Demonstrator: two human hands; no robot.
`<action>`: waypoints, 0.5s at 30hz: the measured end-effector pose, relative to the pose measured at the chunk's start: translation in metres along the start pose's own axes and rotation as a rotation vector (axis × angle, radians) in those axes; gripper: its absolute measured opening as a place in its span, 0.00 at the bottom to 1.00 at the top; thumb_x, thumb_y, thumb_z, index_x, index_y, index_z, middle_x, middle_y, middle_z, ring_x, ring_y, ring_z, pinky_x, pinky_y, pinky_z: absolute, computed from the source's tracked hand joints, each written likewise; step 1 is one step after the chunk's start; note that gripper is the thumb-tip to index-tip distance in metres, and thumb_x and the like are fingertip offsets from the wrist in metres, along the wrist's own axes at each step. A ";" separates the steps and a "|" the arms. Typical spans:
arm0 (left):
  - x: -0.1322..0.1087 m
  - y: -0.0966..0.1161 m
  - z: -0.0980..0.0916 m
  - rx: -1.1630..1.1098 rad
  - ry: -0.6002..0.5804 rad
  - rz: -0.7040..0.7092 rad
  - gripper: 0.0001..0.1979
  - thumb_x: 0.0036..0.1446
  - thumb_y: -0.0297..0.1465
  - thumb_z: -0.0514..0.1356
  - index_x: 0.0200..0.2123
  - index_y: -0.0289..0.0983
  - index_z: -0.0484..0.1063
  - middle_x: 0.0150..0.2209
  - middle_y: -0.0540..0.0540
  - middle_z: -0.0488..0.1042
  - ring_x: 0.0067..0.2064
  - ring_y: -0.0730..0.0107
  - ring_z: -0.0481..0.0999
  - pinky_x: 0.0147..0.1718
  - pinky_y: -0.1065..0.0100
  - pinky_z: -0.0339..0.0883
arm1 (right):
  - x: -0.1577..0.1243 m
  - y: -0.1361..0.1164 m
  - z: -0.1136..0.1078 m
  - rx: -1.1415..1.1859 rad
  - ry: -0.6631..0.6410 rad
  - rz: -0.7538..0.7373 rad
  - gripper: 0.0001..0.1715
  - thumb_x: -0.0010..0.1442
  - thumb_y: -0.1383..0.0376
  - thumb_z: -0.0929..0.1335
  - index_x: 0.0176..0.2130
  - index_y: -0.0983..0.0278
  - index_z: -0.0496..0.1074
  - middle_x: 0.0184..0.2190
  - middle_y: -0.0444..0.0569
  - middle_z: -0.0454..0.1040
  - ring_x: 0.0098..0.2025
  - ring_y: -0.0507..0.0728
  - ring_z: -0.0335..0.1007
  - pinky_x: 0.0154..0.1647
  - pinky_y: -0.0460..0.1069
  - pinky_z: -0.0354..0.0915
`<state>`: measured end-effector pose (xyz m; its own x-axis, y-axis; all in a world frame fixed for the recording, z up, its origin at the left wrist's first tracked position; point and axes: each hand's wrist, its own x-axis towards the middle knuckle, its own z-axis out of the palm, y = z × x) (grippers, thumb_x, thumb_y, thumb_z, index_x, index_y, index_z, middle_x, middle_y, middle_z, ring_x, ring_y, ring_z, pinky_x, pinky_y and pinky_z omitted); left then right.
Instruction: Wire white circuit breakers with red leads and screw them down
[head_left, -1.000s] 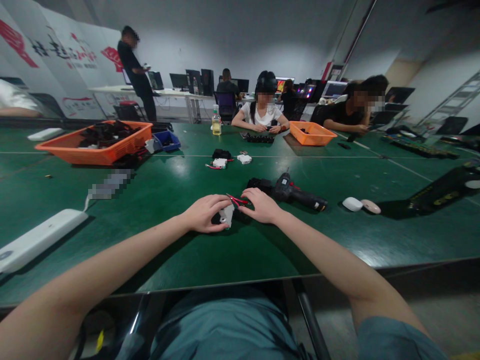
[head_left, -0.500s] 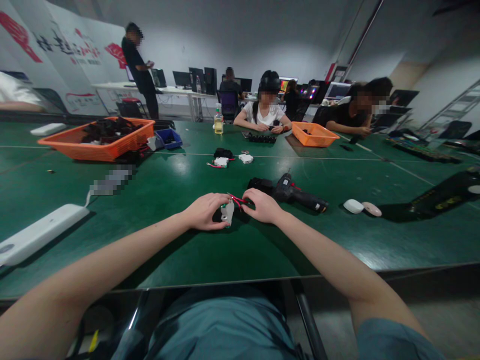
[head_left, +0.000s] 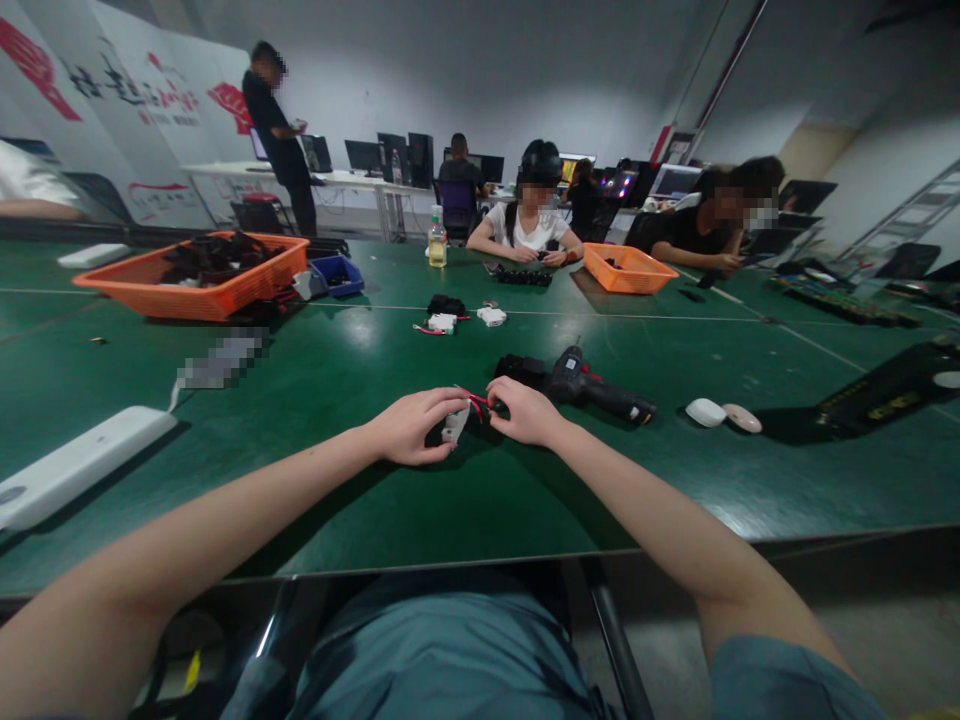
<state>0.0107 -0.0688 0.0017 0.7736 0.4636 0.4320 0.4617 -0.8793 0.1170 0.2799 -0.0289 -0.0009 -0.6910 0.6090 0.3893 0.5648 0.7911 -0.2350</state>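
Note:
My left hand (head_left: 420, 426) grips a small white plastic housing (head_left: 454, 424) between thumb and fingers, a little above the green table. Red wires (head_left: 477, 402) run from this housing toward the right. My right hand (head_left: 523, 410) pinches the far ends of the wires, with a dark bit at its fingertips too small to make out. Just behind my right hand lies a black cordless screwdriver (head_left: 574, 380). Farther back, two similar white housings (head_left: 442, 323) rest on the table, one with red wires and a black piece beside it.
An orange basket (head_left: 195, 300) of black parts and a blue bin (head_left: 337, 280) stand at the left. A white power strip (head_left: 90, 465) lies nearer. To the right are a white case (head_left: 706, 412) and a black bottle (head_left: 885, 395). Co-workers sit across the table.
The white housing has tilted in my left hand, and more of it is hidden behind the fingers. Both hands stay in almost the same place.

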 end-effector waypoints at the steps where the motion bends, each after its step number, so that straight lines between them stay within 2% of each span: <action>1: 0.000 0.000 0.000 -0.007 0.001 0.002 0.33 0.56 0.37 0.60 0.63 0.38 0.55 0.62 0.32 0.64 0.63 0.49 0.66 0.57 0.51 0.68 | 0.000 0.000 0.000 0.000 -0.002 0.001 0.07 0.57 0.69 0.68 0.39 0.62 0.69 0.46 0.52 0.72 0.46 0.59 0.70 0.46 0.52 0.67; 4: 0.001 0.001 -0.002 -0.029 0.015 -0.009 0.33 0.54 0.32 0.59 0.63 0.39 0.54 0.63 0.33 0.62 0.62 0.50 0.67 0.55 0.51 0.69 | 0.000 0.000 0.000 -0.002 -0.002 0.003 0.07 0.58 0.69 0.68 0.39 0.62 0.69 0.46 0.52 0.72 0.46 0.58 0.70 0.45 0.51 0.68; 8: 0.002 0.001 -0.002 -0.064 0.036 -0.092 0.32 0.52 0.26 0.56 0.61 0.40 0.56 0.61 0.36 0.62 0.58 0.55 0.70 0.51 0.57 0.72 | 0.000 0.001 0.000 -0.015 0.001 0.005 0.05 0.59 0.69 0.67 0.39 0.62 0.70 0.46 0.52 0.72 0.46 0.58 0.71 0.44 0.51 0.68; 15: 0.002 -0.002 -0.002 -0.128 0.091 -0.190 0.31 0.52 0.26 0.56 0.60 0.39 0.56 0.54 0.38 0.67 0.53 0.58 0.72 0.49 0.59 0.71 | 0.000 0.001 0.001 -0.020 0.007 0.026 0.06 0.60 0.70 0.66 0.39 0.62 0.70 0.47 0.51 0.72 0.46 0.58 0.71 0.44 0.51 0.68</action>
<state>0.0101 -0.0660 0.0042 0.6333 0.6153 0.4695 0.5321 -0.7866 0.3133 0.2801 -0.0283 -0.0025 -0.6724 0.6292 0.3898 0.5920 0.7733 -0.2272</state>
